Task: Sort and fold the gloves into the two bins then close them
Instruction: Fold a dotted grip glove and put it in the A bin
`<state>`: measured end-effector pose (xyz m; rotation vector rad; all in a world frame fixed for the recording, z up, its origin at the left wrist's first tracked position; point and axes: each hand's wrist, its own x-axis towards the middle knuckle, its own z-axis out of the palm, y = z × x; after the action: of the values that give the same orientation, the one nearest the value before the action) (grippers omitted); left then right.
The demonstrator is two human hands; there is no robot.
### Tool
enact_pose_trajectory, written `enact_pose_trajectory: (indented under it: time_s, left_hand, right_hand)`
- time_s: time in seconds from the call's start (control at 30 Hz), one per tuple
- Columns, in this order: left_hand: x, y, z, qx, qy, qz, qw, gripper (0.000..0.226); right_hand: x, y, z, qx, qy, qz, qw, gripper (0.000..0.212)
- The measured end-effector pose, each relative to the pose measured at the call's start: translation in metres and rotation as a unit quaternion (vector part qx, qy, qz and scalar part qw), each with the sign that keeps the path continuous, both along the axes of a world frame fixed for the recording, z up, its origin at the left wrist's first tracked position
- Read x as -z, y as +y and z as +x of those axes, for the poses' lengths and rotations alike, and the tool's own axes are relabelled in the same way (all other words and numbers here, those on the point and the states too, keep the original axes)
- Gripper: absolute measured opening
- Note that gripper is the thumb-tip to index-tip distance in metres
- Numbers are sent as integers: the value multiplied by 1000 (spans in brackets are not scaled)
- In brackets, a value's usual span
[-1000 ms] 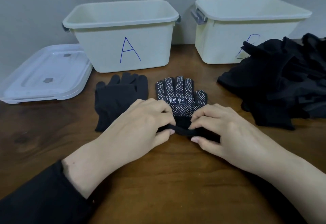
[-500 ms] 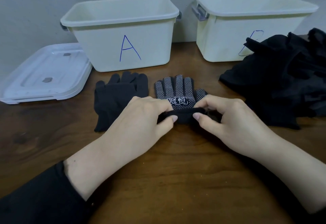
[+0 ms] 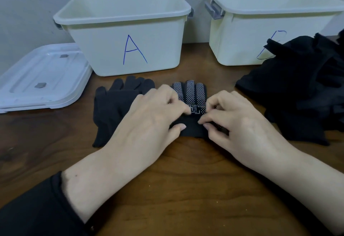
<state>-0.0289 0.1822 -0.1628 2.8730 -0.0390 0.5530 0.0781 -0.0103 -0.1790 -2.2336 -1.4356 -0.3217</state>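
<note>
A black glove with white dots (image 3: 191, 92) lies flat in the middle of the wooden table, fingers pointing away from me. Its cuff is folded up over the palm. My left hand (image 3: 150, 116) pinches the folded cuff on the left side and my right hand (image 3: 236, 120) pinches it on the right. A plain black glove (image 3: 115, 103) lies just left of it, partly under my left hand. Behind stand two open white bins, bin A (image 3: 126, 49) and bin B (image 3: 247, 36). I cannot see into either bin.
A heap of black gloves (image 3: 301, 90) fills the right side and hides part of bin B's letter. A clear white lid (image 3: 41, 79) lies flat at the left, beside bin A. A grey wall stands close behind the bins.
Both hands have carried the dotted glove's cuff away from me, folding it up over the palm and covering most of the printed label.
</note>
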Motion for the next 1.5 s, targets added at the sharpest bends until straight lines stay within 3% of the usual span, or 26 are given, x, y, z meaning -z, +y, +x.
enact_pose_trajectory:
  time_s: [0.07, 0.1, 0.17, 0.33, 0.47, 0.63, 0.97, 1.1, 1.2, 1.33, 1.5]
  left_hand:
    - [-4, -4, 8, -7, 27, 26, 999, 12]
    - [-2, -3, 10, -13, 36, 32, 999, 21]
    - [3, -2, 5, 20, 37, 53, 998, 35]
    - [-2, 6, -11, 59, 67, 95, 992, 41]
    - [-2, 5, -9, 31, 101, 113, 988, 51]
    - [3, 4, -6, 24, 69, 111, 991, 47]
    - [-6, -2, -15, 9, 51, 15, 999, 33]
    - [-8, -3, -12, -40, 56, -104, 992, 30]
    - [-8, -2, -4, -51, 58, -130, 989, 27]
    - [-7, 1, 4, -52, 39, -161, 985, 18]
    - [0, 5, 13, -42, -9, -95, 995, 23]
  right_hand:
    - [0, 0, 2, -16, -42, -24, 999, 21]
    - [0, 0, 2, -24, -50, -31, 998, 26]
    - [-3, -2, 2, -35, -33, -43, 998, 31]
    - [-8, -9, 9, -46, 24, -87, 995, 48]
    - [-6, -8, 13, -41, 59, -80, 994, 39]
    - [-8, -5, 8, -18, 63, -63, 996, 29]
    - [-22, -13, 1, -27, 132, -56, 989, 19]
    - [-21, -11, 1, -10, 207, -3, 978, 7]
    - [-13, -6, 4, 14, 250, 44, 967, 16]
    - [-4, 1, 9, 46, 227, 79, 970, 31]
    - [-2, 3, 13, 39, 133, 67, 988, 17]
